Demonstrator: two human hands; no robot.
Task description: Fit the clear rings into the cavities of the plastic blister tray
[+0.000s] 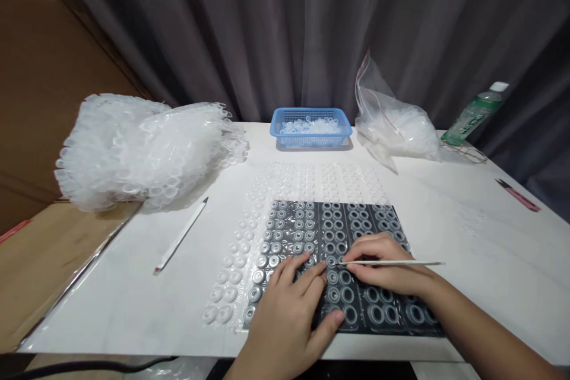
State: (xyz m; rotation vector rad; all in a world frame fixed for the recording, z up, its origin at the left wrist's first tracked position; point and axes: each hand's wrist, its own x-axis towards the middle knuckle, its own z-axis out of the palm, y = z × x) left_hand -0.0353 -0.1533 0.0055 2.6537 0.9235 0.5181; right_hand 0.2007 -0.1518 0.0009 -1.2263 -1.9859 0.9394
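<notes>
A black sheet (319,219) with rows of clear plastic rings lies near the table's front edge. Over its left-middle part rests my left hand (294,303), palm down with fingers spread. Pinched between the thumb and fingers of my right hand (385,261) is a thin white stick (405,262). The stick lies nearly level, its left tip at a ring (332,261) in the middle columns, close to my left fingertips. Rings in the left columns have small centres inside them; many on the right look hollow. Both hands hide some rings.
Clear ring strips (329,178) lie behind and left of the sheet. A white pointed tool (181,236) is further left, by a heap of clear plastic pieces (146,151). Behind stand a blue basket (312,139), a plastic bag (401,130) and a green bottle (474,114). Pink-handled cutters (521,197) lie right.
</notes>
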